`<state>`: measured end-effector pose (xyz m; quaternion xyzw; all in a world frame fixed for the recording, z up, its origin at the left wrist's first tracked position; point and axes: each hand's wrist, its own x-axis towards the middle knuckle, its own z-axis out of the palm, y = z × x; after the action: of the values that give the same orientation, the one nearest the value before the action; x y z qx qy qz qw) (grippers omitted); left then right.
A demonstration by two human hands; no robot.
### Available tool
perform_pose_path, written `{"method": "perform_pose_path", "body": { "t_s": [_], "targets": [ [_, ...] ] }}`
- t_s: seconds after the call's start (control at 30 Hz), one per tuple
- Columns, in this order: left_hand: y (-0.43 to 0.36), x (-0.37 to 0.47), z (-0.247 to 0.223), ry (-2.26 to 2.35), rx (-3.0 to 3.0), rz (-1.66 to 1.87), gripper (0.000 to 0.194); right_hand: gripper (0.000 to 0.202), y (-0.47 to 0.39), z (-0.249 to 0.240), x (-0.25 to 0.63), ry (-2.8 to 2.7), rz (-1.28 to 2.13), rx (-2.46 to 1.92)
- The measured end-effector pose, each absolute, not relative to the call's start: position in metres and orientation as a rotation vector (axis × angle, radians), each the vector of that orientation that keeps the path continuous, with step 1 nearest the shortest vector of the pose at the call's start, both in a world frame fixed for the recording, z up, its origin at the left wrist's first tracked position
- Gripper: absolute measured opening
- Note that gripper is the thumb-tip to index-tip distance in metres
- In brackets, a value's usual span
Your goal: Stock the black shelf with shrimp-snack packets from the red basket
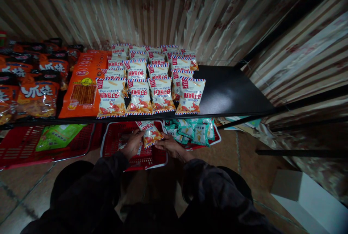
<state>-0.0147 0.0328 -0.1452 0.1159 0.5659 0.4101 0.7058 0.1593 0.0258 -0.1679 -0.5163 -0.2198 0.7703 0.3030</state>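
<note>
Between my two hands is a white and orange snack bag (pixel 151 134) with red lettering, held over a red basket (pixel 108 140) on the floor. My left hand (pixel 133 143) grips the bag's left edge, and my right hand (pixel 170 146) pinches its lower right side. Inside the basket, partly behind my left hand, lie more wrappers that are hard to make out. Just above, on the black shelf (pixel 225 92), several matching snack bags (pixel 190 96) stand upright in rows.
Orange flat packets (pixel 81 85) and black-orange bags (pixel 39 94) fill the shelf's left. Teal snack bags (pixel 199 132) sit in another basket at right. A green packet (pixel 58 136) lies in the left basket. A white box (pixel 307 201) and black metal bars (pixel 299 153) are at right.
</note>
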Motion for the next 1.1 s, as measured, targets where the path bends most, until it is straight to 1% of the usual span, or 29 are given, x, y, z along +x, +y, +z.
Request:
{"method": "perform_pose_path", "body": {
  "t_s": [0.13, 0.3, 0.43, 0.53, 0.63, 0.77, 0.83, 0.9, 1.03, 1.1],
  "targets": [
    [0.033, -0.013, -0.145, 1.242, 0.255, 0.939, 0.024, 0.047, 0.025, -0.165, 0.159, -0.593, 2.065, -1.388],
    [0.032, -0.014, -0.146, 1.223, 0.238, 0.936, 0.026, 0.042, 0.024, -0.163, 0.158, -0.519, 2.077, -1.335],
    [0.030, -0.016, -0.153, 1.180, 0.277, 0.931, 0.034, 0.039, 0.022, -0.165, 0.155, -0.508, 1.986, -1.362],
    [0.030, -0.015, -0.160, 1.278, 0.300, 1.023, 0.035, 0.041, 0.020, -0.168, 0.153, -0.649, 1.890, -1.370],
    [0.032, -0.013, -0.164, 1.404, 0.356, 1.099, 0.031, 0.042, 0.021, -0.171, 0.154, -0.947, 1.698, -1.379],
    [0.034, -0.011, -0.161, 1.304, 0.390, 1.072, 0.028, 0.039, 0.025, -0.175, 0.158, -1.446, 1.215, -1.499],
    [0.033, -0.009, -0.157, 1.194, 0.339, 1.075, 0.032, 0.043, 0.025, -0.177, 0.160, -1.663, 0.991, -1.558],
    [0.032, -0.007, -0.152, 1.097, 0.310, 1.064, 0.040, 0.050, 0.023, -0.178, 0.161, -1.841, 0.833, -1.589],
    [0.030, -0.004, -0.145, 1.033, 0.341, 1.078, 0.057, 0.063, 0.013, -0.176, 0.157, -2.151, 0.715, -1.548],
    [0.031, -0.004, -0.145, 1.052, 0.341, 1.107, 0.059, 0.069, 0.007, -0.173, 0.154, -2.262, 0.748, -1.482]
  ]
}}
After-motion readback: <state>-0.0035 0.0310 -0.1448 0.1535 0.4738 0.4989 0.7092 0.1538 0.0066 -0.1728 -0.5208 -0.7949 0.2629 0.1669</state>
